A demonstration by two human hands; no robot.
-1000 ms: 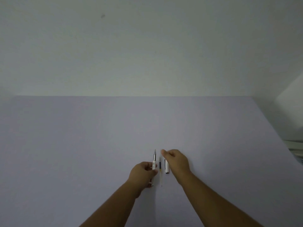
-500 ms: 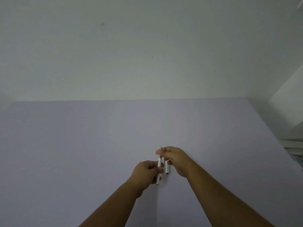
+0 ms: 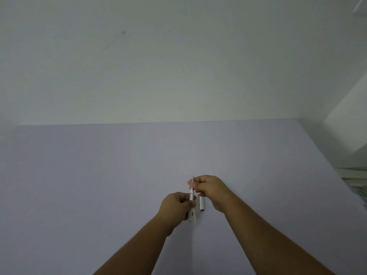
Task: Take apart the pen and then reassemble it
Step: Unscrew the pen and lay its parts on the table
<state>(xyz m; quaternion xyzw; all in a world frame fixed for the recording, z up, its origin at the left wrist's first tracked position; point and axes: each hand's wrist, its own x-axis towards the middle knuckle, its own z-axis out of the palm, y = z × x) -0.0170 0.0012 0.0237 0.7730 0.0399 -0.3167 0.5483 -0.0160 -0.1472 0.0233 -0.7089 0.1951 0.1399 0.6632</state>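
A white pen barrel (image 3: 191, 196) with a grey pointed tip is held just above the lilac table (image 3: 99, 175), tip pointing away from me. My left hand (image 3: 177, 205) grips the barrel's lower half. My right hand (image 3: 211, 188) pinches the barrel's front section just below the tip. The white pen cap (image 3: 201, 203) lies flat on the table just right of the barrel, partly under my right hand. A thin pale refill tube (image 3: 195, 220) seems to lie beside the barrel's rear end; it is hard to make out.
A plain pale wall (image 3: 178, 66) rises behind the table's far edge. The table's right edge runs diagonally at the right, with white furniture (image 3: 349, 171) beyond it.
My right hand has moved left from the cap onto the barrel's front end. The barrel has shifted slightly right and both hands now hold it together. The cap has stayed in place.
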